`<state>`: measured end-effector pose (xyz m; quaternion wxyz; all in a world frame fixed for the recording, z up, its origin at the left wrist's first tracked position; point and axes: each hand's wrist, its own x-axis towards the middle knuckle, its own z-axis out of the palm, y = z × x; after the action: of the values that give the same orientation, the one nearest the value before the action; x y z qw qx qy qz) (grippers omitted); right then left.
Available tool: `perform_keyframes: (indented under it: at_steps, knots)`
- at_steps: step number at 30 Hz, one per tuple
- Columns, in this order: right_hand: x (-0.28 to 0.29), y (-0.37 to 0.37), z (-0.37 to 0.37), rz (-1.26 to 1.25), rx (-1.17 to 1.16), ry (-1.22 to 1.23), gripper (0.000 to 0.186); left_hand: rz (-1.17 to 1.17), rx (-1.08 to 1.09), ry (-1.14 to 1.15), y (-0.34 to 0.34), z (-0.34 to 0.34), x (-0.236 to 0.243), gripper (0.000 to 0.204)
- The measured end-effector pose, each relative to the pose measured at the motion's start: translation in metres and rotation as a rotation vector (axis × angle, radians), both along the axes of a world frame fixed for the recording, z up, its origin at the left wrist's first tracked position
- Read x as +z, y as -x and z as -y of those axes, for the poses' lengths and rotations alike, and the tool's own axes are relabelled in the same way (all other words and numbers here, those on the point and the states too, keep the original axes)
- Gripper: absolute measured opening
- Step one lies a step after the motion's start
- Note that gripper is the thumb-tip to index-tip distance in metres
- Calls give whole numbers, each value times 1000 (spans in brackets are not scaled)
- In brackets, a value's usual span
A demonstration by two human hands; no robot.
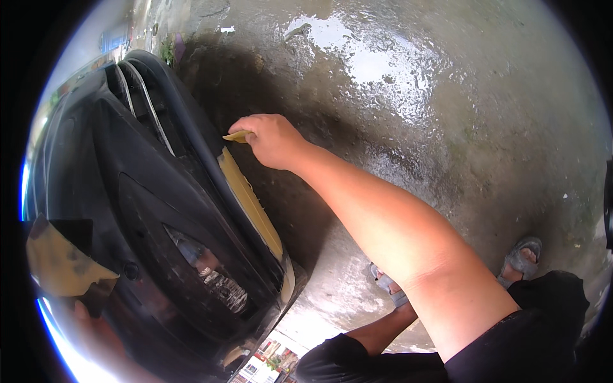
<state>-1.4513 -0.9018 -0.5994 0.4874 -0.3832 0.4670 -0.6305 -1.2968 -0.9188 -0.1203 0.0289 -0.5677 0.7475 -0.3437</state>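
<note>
A black car bumper (105, 166) takes up the left side of the view. Along its right edge runs a long strip of yellow filler (250, 201). Just above the strip's upper end, my right hand (269, 139) pinches a thin yellow spreader (238, 136), its tip close to the bumper's rim. At the far left is a dark board (67, 255) smeared with tan-yellow filler. My left hand (82, 313) is at its lower edge, blurred and mostly in shade, with a thumb showing against the board; the other fingers are hidden.
The bumper has a slatted opening (143, 102) near its top and a lower opening (207, 268). Wet grey concrete floor (396, 121) spreads to the right, with glare on it. My feet in grey sandals (525, 252) stand at lower right. Small bright objects lie beyond the bumper's bottom end.
</note>
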Motion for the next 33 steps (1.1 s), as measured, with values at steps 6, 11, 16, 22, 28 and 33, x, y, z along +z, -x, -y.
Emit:
perform_keyframes:
  at_steps: [6, 11, 16, 22, 28, 33]
  knots:
    - [15, 0, -4, -41, 81, 85, 28, 57, -23, -15, -1, 2, 10, 49]
    - [26, -9, -40, 79, 181, 36, 32, 106, -41, -43, -21, 5, 18, 46]
    - [25, -23, -87, 189, 206, 3, 39, 193, -96, -89, -25, 7, 29, 43]
    - [32, -50, -144, 234, 186, -30, 38, 302, -166, -154, -44, 8, 46, 40]
    - [38, -68, -184, 242, 201, -79, 36, 346, -244, -205, -45, 7, 47, 38]
    - [44, -70, -209, 230, 285, -82, 32, 278, -388, -293, -20, -1, 13, 42]
